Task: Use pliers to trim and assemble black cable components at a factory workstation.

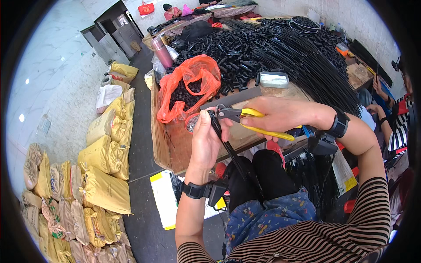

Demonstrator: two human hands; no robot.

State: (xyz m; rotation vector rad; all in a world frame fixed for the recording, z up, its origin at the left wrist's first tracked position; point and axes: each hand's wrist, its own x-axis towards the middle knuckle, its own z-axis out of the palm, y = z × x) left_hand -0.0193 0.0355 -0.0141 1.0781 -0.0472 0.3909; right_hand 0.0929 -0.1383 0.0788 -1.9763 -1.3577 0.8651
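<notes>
My left hand (pixel 207 142) is closed around a bundle of thin black rods (pixel 231 151), thumb pointing up, with the rods slanting down across my lap. In my right hand (pixel 280 115) is a pair of pliers (pixel 255 124) with yellow handles and dark metal jaws. The jaws are at the top end of the bundle, beside my left thumb; whether they grip a rod is too small to tell. Just behind my left hand stands a small red cup (pixel 191 123) of tiny metal pieces. A red plastic bag (pixel 165 98) with small black parts lies beyond it on the wooden table (pixel 177 149).
Heaps of short black parts (pixel 245 48) and long black rods (pixel 315 65) cover the table's far side. A clear box (pixel 274 79) and a pink thermos (pixel 162 52) stand on it. Filled yellow sacks (pixel 106 188) line the left wall. Another person (pixel 397 114) works at the right.
</notes>
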